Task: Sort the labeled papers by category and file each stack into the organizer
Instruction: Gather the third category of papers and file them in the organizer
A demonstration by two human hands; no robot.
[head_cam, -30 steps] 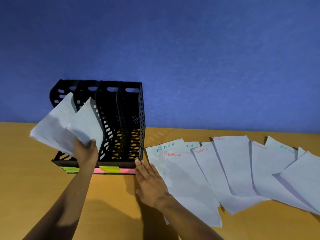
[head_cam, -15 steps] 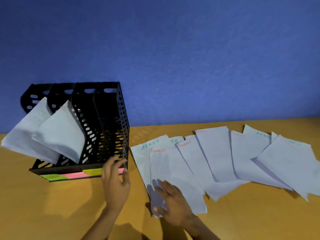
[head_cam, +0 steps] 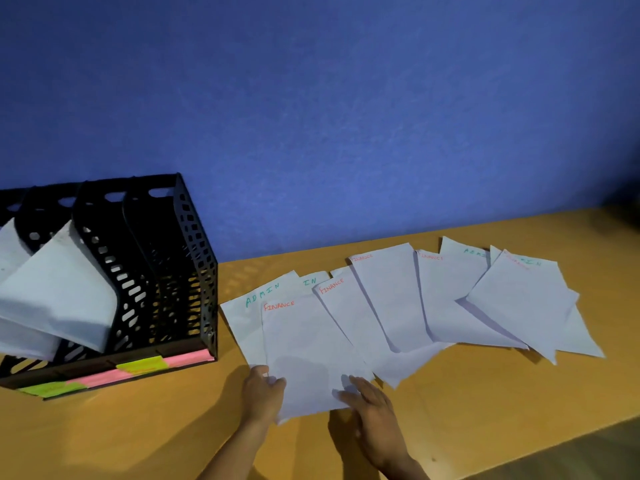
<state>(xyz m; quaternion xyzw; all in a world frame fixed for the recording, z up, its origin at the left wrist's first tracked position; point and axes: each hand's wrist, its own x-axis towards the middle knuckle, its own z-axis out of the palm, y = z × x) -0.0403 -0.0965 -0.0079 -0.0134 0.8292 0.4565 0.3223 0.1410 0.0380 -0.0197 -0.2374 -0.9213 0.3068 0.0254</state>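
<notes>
Two of the four slots of the black file organizer (head_cam: 145,271), at the left of the frame on the wooden tabletop (head_cam: 138,427), already hold white paper stacks (head_cam: 59,299); these lean out toward the lower left. The two slots on its right side look empty. Along its front base there are pink and yellow-green sticky labels (head_cam: 138,367), but I cannot read them. So I judge the task as about half done: the ADMIN and FINANCE sheets are left to gather and to file.

These loose sheets (head_cam: 398,299) lie spread like a fan across the middle and right of the frame, overlapping each other. Green ADMIN and red FINANCE headings show on their upper edges, mixed together, not yet separated.

Nearest to the bottom centre lies a FINANCE sheet (head_cam: 304,348), over an ADMIN sheet (head_cam: 242,323). The left hand (head_cam: 264,393) pinches its lower left corner, with the thumb on top of the paper. The right hand (head_cam: 372,405) rests flat on its lower right edge, fingers straight and a little spread, holding nothing.
</notes>
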